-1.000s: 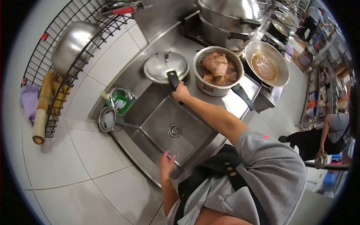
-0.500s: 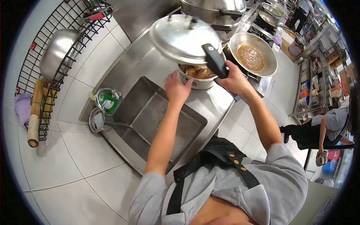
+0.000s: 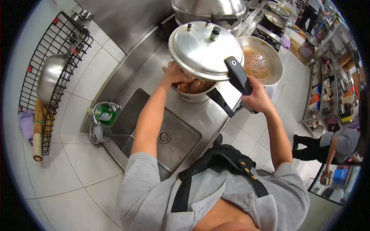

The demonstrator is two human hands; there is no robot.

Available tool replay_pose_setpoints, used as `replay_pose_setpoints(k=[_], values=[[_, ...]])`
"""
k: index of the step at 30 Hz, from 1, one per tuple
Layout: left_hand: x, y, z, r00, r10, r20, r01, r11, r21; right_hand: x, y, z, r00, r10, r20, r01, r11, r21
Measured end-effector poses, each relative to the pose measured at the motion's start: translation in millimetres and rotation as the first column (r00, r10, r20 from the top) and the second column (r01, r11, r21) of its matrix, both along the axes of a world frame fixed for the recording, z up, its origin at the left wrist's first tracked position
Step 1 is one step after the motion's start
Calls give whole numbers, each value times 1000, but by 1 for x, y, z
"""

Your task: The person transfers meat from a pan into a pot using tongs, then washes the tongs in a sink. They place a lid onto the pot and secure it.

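Observation:
My right hand [image 3: 256, 96] is closed around the long black handle of a pressure cooker lid [image 3: 206, 50]. The silver lid is tilted above the pressure cooker pot [image 3: 190, 97], covering its far part from view. Brown, cooked-looking food [image 3: 197, 85] shows inside the pot, which stands on the steel counter right beside the sink. The pot's own black handle [image 3: 221, 102] points toward the counter's front edge. At the pot's left rim, my left hand [image 3: 174, 74] grips the side; its thumb is partly hidden by the lid.
A wide pan of brown liquid [image 3: 257, 63] sits right of the pot, and a large lidded steel pot [image 3: 210, 11] behind. The sink [image 3: 175, 129] is in front. Green liquid [image 3: 105, 114] stands at its left. A wire rack [image 3: 42, 73] hangs on the wall. A person [image 3: 335, 146] is at the right.
The lid has come to the right and toward me with my right hand, showing the pot's handle. My left hand has shifted to the pot's far left side. The view has turned slightly.

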State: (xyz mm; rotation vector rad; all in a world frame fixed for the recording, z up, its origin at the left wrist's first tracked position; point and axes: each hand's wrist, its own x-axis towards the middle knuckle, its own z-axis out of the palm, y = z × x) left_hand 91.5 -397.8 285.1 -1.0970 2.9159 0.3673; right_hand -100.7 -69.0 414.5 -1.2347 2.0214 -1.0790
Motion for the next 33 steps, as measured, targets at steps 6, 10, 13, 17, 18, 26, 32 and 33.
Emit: replay_pose_setpoints(k=[6,10,13,17,18,26,32,33], values=[[14,31,28,998,34,-53,-33,999,18,-19,-16,-7,997,70,-10,-70,998,2],[35,15,3,969,156,-192,-155,988,19,-22,-31,-28,983,133,-127,-136,991,-17],[82,20,-5,797,302,-523,-320,946,58,-27,-43,-61,960,193,-201,-201,979,-20],[140,64,-14,650,419,-633,-412,895,169,-31,-49,-84,922,296,-250,-289,955,63],[149,75,-17,651,429,-626,-419,891,176,-30,-49,-91,921,304,-243,-296,953,71],[167,135,-27,528,640,-558,-411,768,491,-40,-56,-110,926,331,-183,-321,943,85],[136,154,-64,542,646,-538,-322,751,577,-51,-68,-94,900,384,-206,-362,922,137],[126,160,-75,549,660,-513,-282,724,630,-53,-70,-98,899,391,-199,-374,920,118]])
